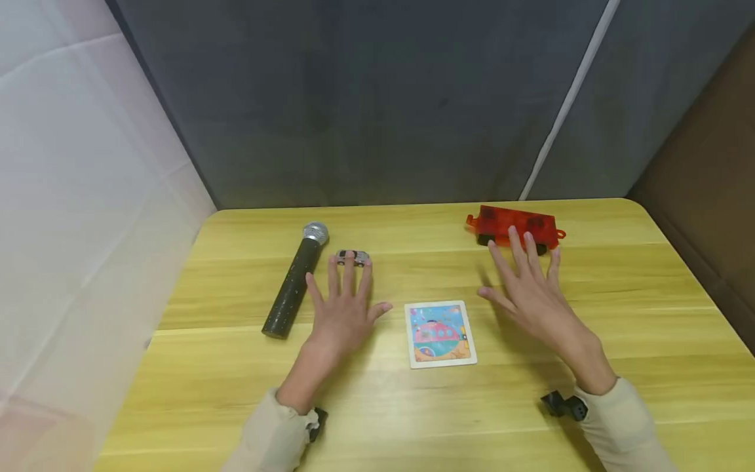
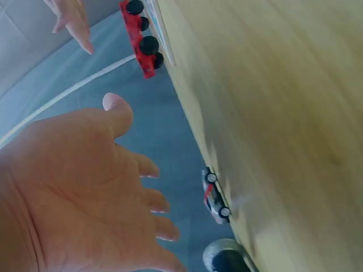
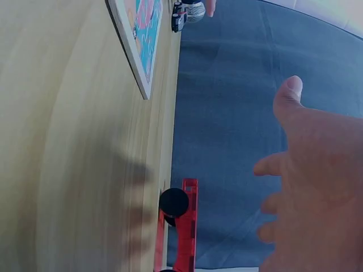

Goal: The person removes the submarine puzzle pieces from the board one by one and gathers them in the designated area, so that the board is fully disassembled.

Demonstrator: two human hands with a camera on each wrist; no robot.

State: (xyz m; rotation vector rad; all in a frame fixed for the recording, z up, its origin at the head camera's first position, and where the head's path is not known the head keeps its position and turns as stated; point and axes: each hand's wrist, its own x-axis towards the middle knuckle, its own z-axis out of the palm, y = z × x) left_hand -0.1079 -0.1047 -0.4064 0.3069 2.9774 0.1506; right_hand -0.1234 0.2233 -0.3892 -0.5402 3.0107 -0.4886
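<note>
My left hand (image 1: 342, 321) hovers palm down over the table with its fingers spread and nothing in it. Just past its fingertips stands a small silver toy car (image 1: 354, 257), seen side-on in the left wrist view. A black microphone (image 1: 293, 288) with a silver mesh head lies to the left of that hand. My right hand (image 1: 533, 298), also spread and holding nothing, is raised above the table at the right. Its fingertips overlap a red toy wagon (image 1: 519, 224) with black wheels in the head view. Between the hands lies a square picture card (image 1: 440, 334) with a pink submarine.
The wood-grain table (image 1: 413, 419) ends at a dark grey cloth wall (image 1: 366, 105) behind. White cloth (image 1: 88, 196) hangs along the left side, and a brown panel (image 1: 708, 177) stands on the right. Black wrist devices (image 1: 564, 406) sit at the sleeve cuffs.
</note>
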